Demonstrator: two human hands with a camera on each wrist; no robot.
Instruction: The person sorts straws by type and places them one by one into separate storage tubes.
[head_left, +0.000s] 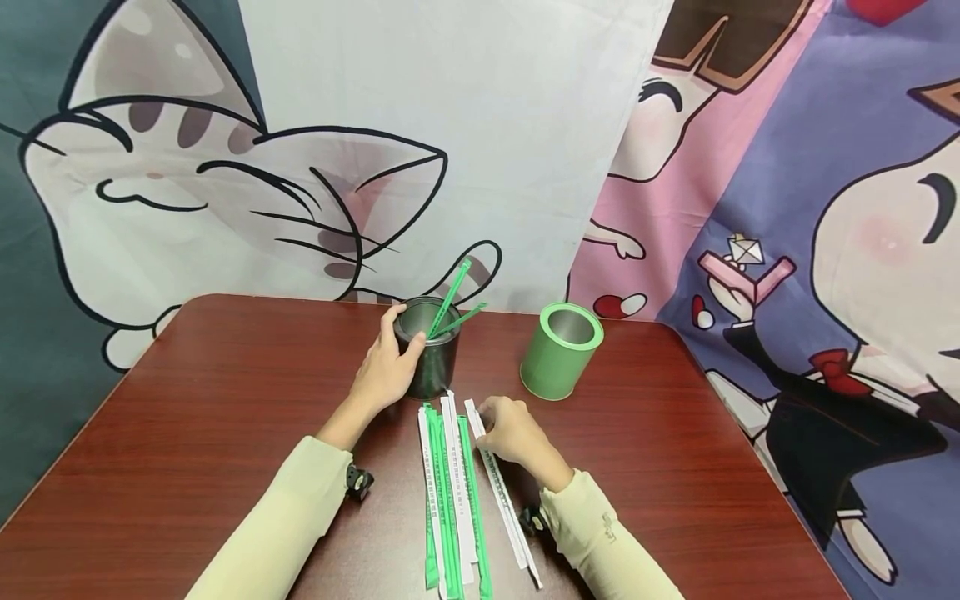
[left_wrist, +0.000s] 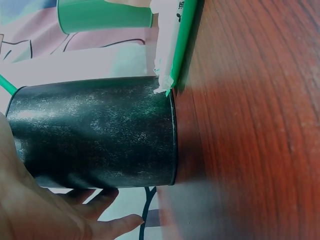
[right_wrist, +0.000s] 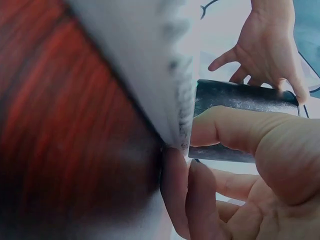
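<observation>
My left hand [head_left: 384,371] holds a black cup [head_left: 437,367] from its left side, thumb near the rim. Two green wrapped straws [head_left: 448,300] stand tilted inside the cup. In the left wrist view some fingers pass behind the black cup [left_wrist: 95,132]. My right hand [head_left: 517,433] pinches white paper-wrapped straws [head_left: 506,508] near their far end, just right of the pile. In the right wrist view the thumb and fingertips meet on a white wrapper [right_wrist: 170,100]. Between the hands lies a bundle of green and white wrapped straws [head_left: 453,492], lengthwise on the table.
A green cup [head_left: 557,358] stands at the back right of the brown table [head_left: 247,400], past my right hand. Behind the table's far edge hangs a cartoon-printed cloth [head_left: 465,100].
</observation>
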